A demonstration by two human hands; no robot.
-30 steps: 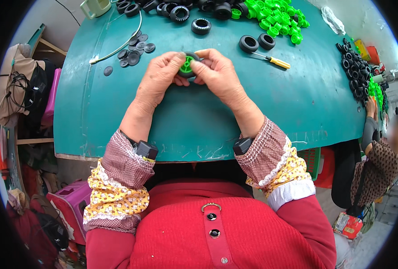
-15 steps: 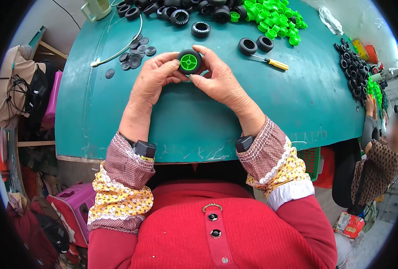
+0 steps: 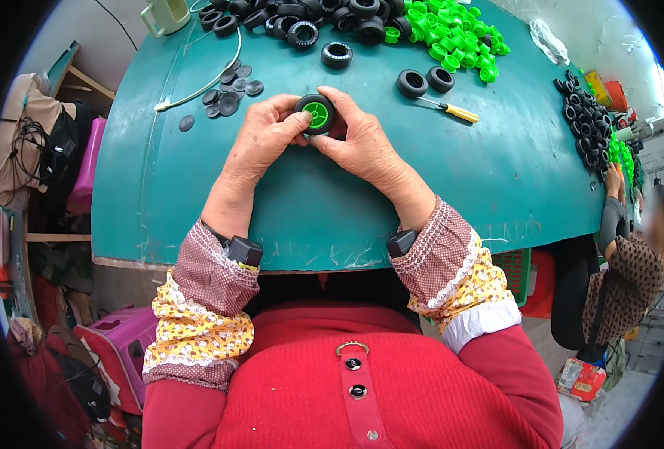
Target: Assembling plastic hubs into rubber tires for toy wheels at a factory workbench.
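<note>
Between my two hands, above the green tabletop point(image 3: 324, 206), is a small toy wheel point(image 3: 319, 114): a black tyre with a bright green spoked hub in it. My left hand point(image 3: 266, 133) grips its left side, with the thumb lying on the green hub. On the other side my right hand point(image 3: 363, 136) holds the tyre's rim, index finger at the top and thumb at the bottom. The fingertips behind the wheel are hidden.
Black discs point(image 3: 228, 103) lie left of my hands by a pale cord point(image 3: 210, 84). Beyond are heaped black tyres point(image 3: 303, 34) and green hubs point(image 3: 459, 34). A yellow-handled screwdriver point(image 3: 461, 113) touches two loose tyres point(image 3: 412, 83). Another person point(image 3: 627, 258) works at the right.
My left thumb has moved from the wheel's edge onto the green hub. My right fingers have closed in around the tyre. The view has shifted slightly.
</note>
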